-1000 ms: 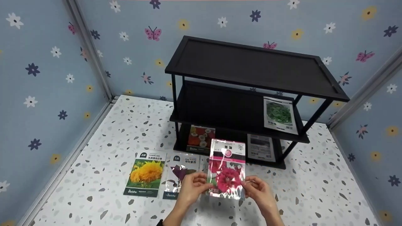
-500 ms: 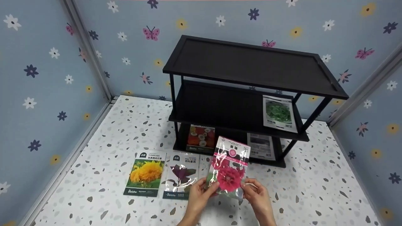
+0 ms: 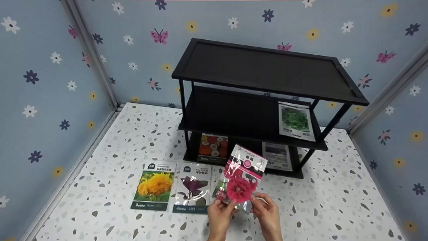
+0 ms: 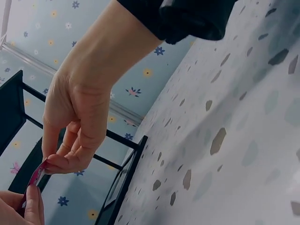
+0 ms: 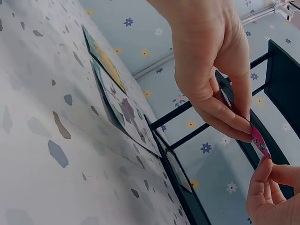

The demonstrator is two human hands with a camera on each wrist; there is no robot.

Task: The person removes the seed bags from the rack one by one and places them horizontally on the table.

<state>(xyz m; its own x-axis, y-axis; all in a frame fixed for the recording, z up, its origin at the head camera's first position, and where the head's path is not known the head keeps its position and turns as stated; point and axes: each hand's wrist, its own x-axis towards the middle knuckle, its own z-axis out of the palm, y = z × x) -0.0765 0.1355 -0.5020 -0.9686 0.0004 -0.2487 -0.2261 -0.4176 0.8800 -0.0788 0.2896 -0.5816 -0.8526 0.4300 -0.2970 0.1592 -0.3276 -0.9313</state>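
A seed packet [image 3: 246, 165] with pink flowers is held up at a tilt over the table, before the rack's lower shelf. My left hand [image 3: 220, 216] pinches its lower left edge between thumb and fingers. On the lower right edge, my right hand [image 3: 266, 210] pinches it too. Both wrist views catch only the packet's thin pink edge. Left of the hands, a yellow-flower seed packet [image 3: 155, 185] and a purple-leaf seed packet [image 3: 191, 187] lie side by side, face up.
A black three-tier rack [image 3: 267, 73] stands behind the hands. On its middle shelf, at the right, lies a green-leaf seed packet [image 3: 296, 121]. The bottom shelf bears a red-flower packet [image 3: 213, 147] and a grey-white packet [image 3: 277, 156]. Patterned walls enclose the speckled table [image 3: 100, 201].
The pink-flower packet has tilted, its top leaning right. Both hands have shifted to its lower end, the left moving right and uncovering the purple-leaf packet.
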